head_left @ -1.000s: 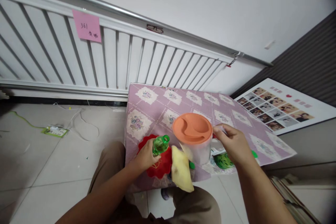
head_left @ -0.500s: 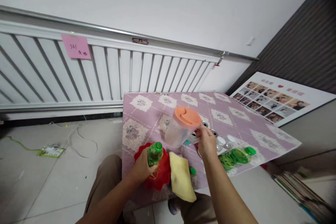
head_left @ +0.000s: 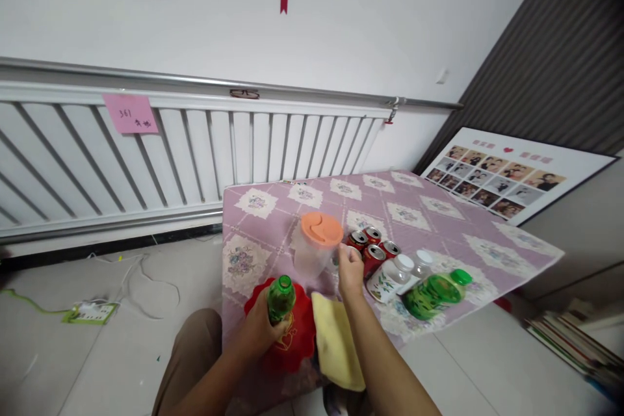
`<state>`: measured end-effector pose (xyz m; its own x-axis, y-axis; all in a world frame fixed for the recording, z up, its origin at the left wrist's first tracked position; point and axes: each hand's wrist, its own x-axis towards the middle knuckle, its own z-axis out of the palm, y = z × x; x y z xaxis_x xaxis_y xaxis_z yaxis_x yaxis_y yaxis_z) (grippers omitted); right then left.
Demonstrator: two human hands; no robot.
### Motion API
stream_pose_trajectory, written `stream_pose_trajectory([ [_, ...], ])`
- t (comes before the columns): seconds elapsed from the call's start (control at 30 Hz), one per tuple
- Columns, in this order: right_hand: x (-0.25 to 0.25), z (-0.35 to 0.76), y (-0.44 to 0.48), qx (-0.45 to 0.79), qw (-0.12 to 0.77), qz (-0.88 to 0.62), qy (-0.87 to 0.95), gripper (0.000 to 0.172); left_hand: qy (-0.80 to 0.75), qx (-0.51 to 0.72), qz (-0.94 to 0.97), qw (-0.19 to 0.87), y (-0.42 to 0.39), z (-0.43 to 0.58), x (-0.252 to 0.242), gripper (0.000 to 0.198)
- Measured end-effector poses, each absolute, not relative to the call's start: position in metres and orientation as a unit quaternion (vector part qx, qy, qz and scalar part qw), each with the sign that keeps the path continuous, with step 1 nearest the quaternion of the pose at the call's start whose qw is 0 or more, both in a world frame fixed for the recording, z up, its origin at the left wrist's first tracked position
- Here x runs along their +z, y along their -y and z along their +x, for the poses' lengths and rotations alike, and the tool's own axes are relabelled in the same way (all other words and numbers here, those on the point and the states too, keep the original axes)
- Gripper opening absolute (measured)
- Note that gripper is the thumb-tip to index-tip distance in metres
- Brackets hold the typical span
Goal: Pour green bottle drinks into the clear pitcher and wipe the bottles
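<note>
person sits at the corner of a table under a floral tablecloth (head_left: 273,211), lilac with pale diamond patches.

left hand (head_left: 263,328): fingers wrapped round a green glass bottle (head_left: 281,299), mouth uncapped and facing up. bottle is above a red scalloped tray (head_left: 306,318) with gold heart markings; cannot tell from here whether its base touches the tray, the hand hides it.

right hand (head_left: 351,271): fingers curled together at the handle side of a translucent pitcher (head_left: 308,261), closed by an orange lid (head_left: 322,230). the handle itself is hidden in the grip. pitcher is roughly upright, beyond the tray, left of the cans; cannot say whether its whole base rests on the cloth.

just right of the tray, near the right forearm: a yellow folded cloth (head_left: 338,344), at the table's near edge.

right of the right hand, a cluster: four red drink cans (head_left: 374,255), tops showing; beside them two white-capped bottles (head_left: 390,277), the nearer one with a leaf-print label; then a green plastic bottle (head_left: 431,297) with a green cap, outermost.

behind the table: white radiator (head_left: 195,162), pink handwritten note (head_left: 130,114) on it. photo board (head_left: 497,175) leaning at the far right.
</note>
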<state>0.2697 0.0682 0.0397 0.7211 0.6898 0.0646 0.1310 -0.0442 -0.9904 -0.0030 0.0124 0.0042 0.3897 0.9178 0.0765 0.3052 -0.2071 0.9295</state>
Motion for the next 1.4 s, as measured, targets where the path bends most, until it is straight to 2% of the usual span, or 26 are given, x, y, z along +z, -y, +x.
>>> stream_pose_trajectory([
  [0.2,0.039,0.277,-0.056,0.240,0.607,-0.675,0.344,0.040,-0.442,0.327,0.697,0.459,-0.012,-0.003,-0.002,0.066],
  [0.4,0.030,0.315,-0.010,0.194,0.598,-0.708,0.323,0.041,-0.429,0.346,0.714,0.432,-0.014,-0.003,-0.010,0.069],
  [0.57,0.003,0.332,0.056,0.180,0.537,-0.758,0.322,0.040,-0.436,0.348,0.717,0.418,-0.014,-0.003,-0.017,0.066],
  [0.7,-0.018,0.319,0.090,0.174,0.485,-0.783,0.348,0.028,-0.442,0.343,0.715,0.419,-0.014,-0.003,-0.017,0.063],
  [0.9,-0.027,0.295,0.102,0.173,0.455,-0.780,0.394,0.034,-0.449,0.331,0.708,0.433,-0.012,-0.002,-0.007,0.062],
  [1.13,-0.007,0.300,0.094,0.176,0.474,-0.767,0.396,0.019,-0.446,0.334,0.702,0.444,-0.012,-0.003,-0.002,0.070],
  [1.27,0.027,0.287,0.083,0.190,0.513,-0.739,0.394,0.031,-0.444,0.347,0.694,0.448,-0.010,-0.002,0.006,0.062],
  [1.4,0.076,0.241,0.068,0.221,0.545,-0.678,0.442,0.039,-0.433,0.360,0.699,0.440,-0.009,-0.003,0.012,0.066],
])
